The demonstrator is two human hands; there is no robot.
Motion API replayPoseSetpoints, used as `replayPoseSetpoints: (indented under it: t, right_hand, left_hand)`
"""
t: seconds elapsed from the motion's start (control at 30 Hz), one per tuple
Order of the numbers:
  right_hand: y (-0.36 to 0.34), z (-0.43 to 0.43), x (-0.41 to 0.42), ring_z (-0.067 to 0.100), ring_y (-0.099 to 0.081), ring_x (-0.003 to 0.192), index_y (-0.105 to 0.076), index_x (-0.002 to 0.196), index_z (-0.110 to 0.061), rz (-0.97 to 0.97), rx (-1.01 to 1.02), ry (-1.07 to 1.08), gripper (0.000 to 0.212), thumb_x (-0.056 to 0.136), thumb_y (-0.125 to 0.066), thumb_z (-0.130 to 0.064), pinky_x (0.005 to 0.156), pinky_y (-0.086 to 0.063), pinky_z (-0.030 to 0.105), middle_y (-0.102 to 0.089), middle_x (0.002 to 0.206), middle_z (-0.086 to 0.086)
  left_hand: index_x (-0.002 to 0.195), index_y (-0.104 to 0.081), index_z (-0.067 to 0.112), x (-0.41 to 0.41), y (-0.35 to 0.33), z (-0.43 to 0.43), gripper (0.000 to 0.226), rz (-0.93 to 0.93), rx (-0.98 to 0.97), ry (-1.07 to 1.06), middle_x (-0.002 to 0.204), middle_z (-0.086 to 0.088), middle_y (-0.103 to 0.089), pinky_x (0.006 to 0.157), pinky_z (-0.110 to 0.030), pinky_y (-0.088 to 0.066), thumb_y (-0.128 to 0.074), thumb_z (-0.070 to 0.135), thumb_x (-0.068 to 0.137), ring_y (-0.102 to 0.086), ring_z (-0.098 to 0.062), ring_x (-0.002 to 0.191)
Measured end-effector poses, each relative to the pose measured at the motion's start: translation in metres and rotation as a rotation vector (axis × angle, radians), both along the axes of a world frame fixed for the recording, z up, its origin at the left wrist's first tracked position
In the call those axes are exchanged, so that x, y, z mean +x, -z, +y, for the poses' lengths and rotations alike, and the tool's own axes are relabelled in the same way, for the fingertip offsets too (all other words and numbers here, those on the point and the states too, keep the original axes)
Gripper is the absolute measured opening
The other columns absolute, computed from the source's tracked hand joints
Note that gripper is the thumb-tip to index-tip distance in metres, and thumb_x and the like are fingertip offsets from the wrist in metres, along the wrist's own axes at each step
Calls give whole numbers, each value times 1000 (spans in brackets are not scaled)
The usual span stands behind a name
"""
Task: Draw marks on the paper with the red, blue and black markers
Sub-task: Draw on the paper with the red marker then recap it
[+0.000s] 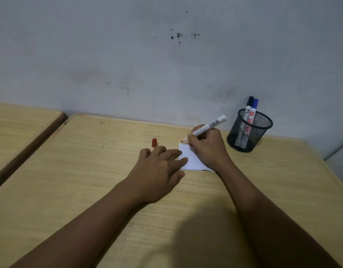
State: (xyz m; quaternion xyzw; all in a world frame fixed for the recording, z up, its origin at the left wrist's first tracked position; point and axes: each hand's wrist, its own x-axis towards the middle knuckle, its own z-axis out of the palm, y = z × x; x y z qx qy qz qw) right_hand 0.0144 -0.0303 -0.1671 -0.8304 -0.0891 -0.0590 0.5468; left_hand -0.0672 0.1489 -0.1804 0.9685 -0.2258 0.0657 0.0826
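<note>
A small white paper (189, 158) lies on the wooden desk (89, 180). My right hand (208, 147) grips the uncapped red marker (207, 127), whose red tip hovers just past the paper's far left corner. My left hand (159, 171) rests flat, fingers spread, with its fingertips pressing the paper's left edge. The marker's red cap (154, 142) stands on the desk just beyond my left hand. The black marker (248, 109) and the blue marker (253, 111) stand capped in a black mesh cup (249, 132) at the right. Much of the paper is hidden under my right hand.
A grey stained wall (166, 64) runs right behind the desk. A second desk (16, 128) adjoins on the left across a narrow gap. The mesh cup stands near the wall, close to my right hand.
</note>
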Motion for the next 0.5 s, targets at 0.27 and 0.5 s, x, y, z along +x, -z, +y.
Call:
replayPoseSetpoints:
  t: [0.27, 0.5]
  right_hand:
    - [4, 1, 1, 11, -72, 82, -71, 89, -12, -21, -71, -12, 9, 92, -66, -19, 71, -57, 23, -76, 89, 3]
    - [7, 2, 3, 10, -70, 84, -72, 96, -11, -29, -143, -19, 12, 93, -66, -21, 71, -55, 18, -74, 90, 1]
  left_hand:
    - [153, -22, 37, -3, 1, 4, 54, 136, -2, 37, 163, 8, -18, 119, -53, -13, -25, 51, 101, -10, -21, 149]
    - [153, -23, 35, -4, -5, 3, 55, 171, -15, 42, 163, 8, -20, 121, -52, -10, -29, 51, 101, -8, -18, 150]
